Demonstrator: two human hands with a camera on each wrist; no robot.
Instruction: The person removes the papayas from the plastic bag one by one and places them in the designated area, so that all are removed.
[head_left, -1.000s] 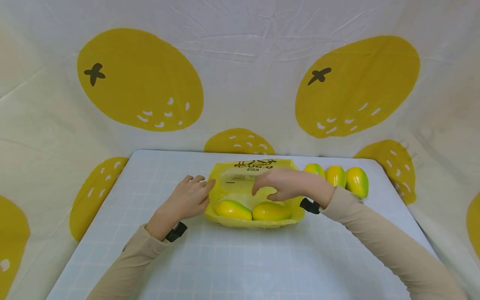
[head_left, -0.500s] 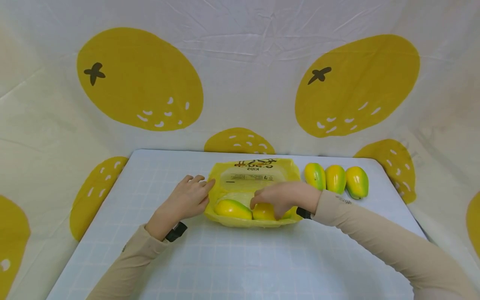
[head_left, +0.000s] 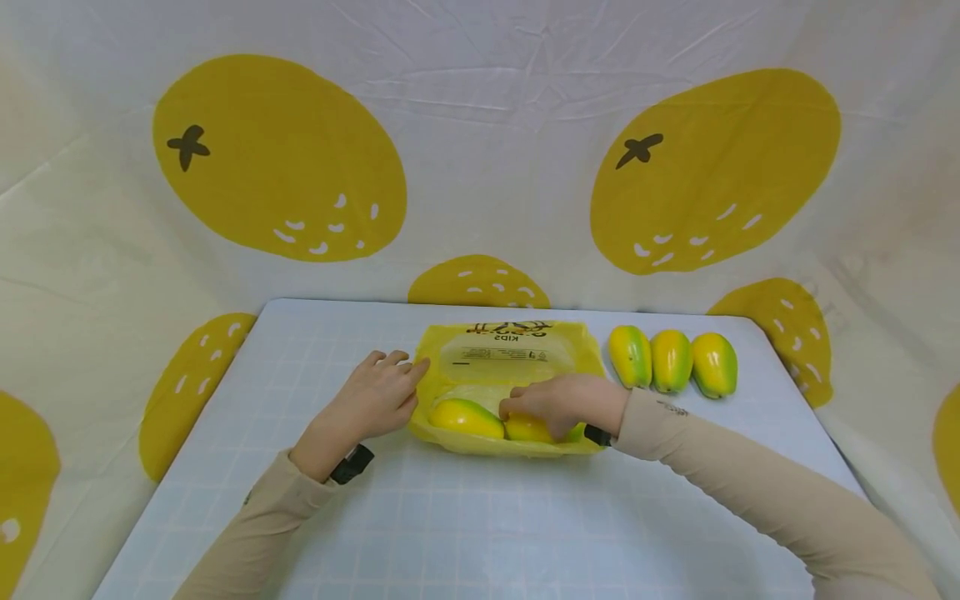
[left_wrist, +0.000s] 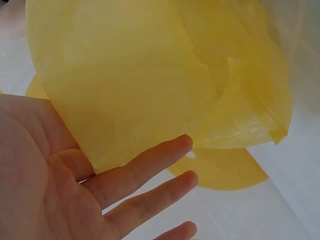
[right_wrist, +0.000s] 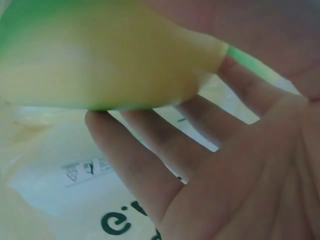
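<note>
A yellow plastic bag (head_left: 498,367) with black print lies with its mouth toward me. Inside its near edge, two yellow-green mangoes sit side by side, the left mango (head_left: 465,418) in plain sight. My right hand (head_left: 573,402) reaches over the right mango (head_left: 527,428) and grips it, covering much of it. In the right wrist view, the fingertips (right_wrist: 100,122) press against one side of this mango (right_wrist: 95,62). My left hand (head_left: 375,396) touches the bag's left edge. Seen from the left wrist, its fingers (left_wrist: 155,200) are extended and spread beside the thin plastic (left_wrist: 125,90).
Three more mangoes (head_left: 671,361) stand in a row behind and to the right of the bag. They rest on a pale checked table (head_left: 465,533), whose far edge meets a white cloth backdrop (head_left: 498,167) with large yellow fruit prints.
My right hand has come down from above the bag onto the right mango, its forearm shifting left and uncovering the row of mangoes behind. My left hand stays in place.
</note>
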